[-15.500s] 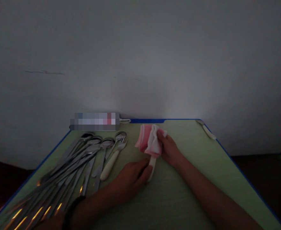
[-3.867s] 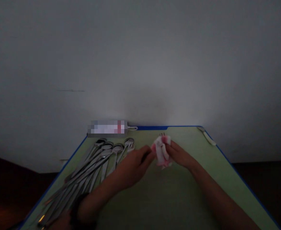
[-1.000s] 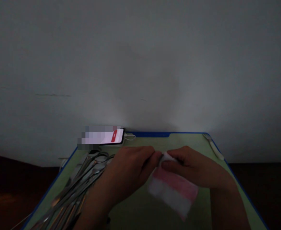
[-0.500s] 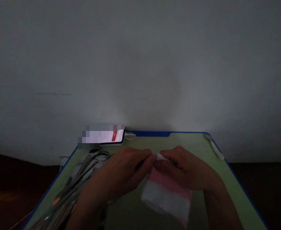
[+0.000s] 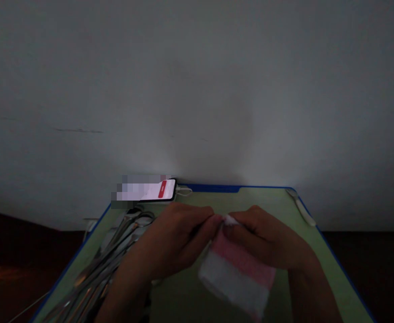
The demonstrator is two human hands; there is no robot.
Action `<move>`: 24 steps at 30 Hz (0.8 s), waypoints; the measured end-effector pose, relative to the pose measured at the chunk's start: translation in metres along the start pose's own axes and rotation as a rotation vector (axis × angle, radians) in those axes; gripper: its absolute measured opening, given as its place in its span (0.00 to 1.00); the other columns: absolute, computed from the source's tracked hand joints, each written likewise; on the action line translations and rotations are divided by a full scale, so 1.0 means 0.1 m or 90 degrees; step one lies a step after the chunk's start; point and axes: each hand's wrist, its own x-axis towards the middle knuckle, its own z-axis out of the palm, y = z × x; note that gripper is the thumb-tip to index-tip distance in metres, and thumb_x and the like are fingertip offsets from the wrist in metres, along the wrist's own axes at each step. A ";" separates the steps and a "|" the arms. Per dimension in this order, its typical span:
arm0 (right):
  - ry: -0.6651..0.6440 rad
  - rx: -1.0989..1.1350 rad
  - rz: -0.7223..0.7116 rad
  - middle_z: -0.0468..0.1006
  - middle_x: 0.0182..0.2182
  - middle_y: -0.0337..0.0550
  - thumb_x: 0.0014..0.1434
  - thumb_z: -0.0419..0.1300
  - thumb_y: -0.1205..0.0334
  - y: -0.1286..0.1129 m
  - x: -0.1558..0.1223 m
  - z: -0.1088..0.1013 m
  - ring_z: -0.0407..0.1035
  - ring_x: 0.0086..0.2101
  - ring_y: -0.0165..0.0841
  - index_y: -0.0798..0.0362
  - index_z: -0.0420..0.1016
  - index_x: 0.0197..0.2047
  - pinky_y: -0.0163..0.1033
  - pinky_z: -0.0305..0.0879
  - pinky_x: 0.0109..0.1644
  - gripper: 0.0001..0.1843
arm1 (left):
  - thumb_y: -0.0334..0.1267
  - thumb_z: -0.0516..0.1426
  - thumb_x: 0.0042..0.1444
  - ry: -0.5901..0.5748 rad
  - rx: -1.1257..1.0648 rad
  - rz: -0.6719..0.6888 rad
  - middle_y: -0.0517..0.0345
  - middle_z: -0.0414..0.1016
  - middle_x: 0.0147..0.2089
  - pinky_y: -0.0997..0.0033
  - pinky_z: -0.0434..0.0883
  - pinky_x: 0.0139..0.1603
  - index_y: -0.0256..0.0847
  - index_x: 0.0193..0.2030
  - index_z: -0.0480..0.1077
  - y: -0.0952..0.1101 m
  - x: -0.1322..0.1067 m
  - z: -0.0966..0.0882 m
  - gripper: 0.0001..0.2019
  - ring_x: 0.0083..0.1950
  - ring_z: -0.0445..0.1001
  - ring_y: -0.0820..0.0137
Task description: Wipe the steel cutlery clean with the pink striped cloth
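A pink and white striped cloth (image 5: 237, 271) hangs from my right hand (image 5: 264, 235), whose thumb and fingers are closed on its upper end. Just left of it, my left hand (image 5: 183, 233) is closed in a pinch, its fingertips meeting the cloth's top corner. Whatever lies between the left fingers is hidden. Both hands are held close together over the light green table (image 5: 267, 198). Beside my left forearm lies a heap of metal cutlery (image 5: 116, 251), with spoon shapes among it, partly covered by the arm.
A lit phone (image 5: 149, 190) rests at the table's back left, a white cable (image 5: 184, 192) plugged into its right end. One fork or spoon with a pale handle (image 5: 304, 211) lies along the back right edge. Behind the table rises a plain wall (image 5: 203, 89).
Both hands and the cloth have shifted slightly to the right. The cloth's lower end has swung a little rightward. The grip looks the same, and the view has moved slightly.
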 end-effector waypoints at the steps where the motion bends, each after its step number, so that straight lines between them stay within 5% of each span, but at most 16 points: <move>1: -0.008 0.006 0.001 0.58 0.18 0.32 0.60 0.46 0.63 0.01 0.00 -0.01 0.52 0.21 0.22 0.55 0.60 0.25 0.29 0.48 0.23 0.13 | 0.38 0.44 0.63 -0.001 0.000 0.001 0.67 0.56 0.19 0.75 0.53 0.23 0.39 0.21 0.59 0.00 0.00 0.00 0.18 0.20 0.56 0.78; 10: -0.025 0.001 0.063 0.62 0.20 0.32 0.57 0.52 0.58 0.04 -0.02 -0.01 0.54 0.22 0.22 0.55 0.64 0.27 0.29 0.48 0.23 0.11 | 0.36 0.45 0.63 0.012 0.043 0.023 0.67 0.58 0.19 0.74 0.53 0.23 0.38 0.23 0.62 -0.01 0.04 0.09 0.17 0.21 0.58 0.78; 24: 0.029 -0.016 0.043 0.64 0.20 0.33 0.61 0.46 0.60 0.03 -0.02 -0.01 0.56 0.22 0.23 0.55 0.62 0.25 0.31 0.48 0.25 0.14 | 0.38 0.44 0.63 0.011 0.066 -0.001 0.64 0.66 0.22 0.75 0.56 0.26 0.39 0.27 0.64 -0.06 0.03 0.04 0.16 0.23 0.64 0.75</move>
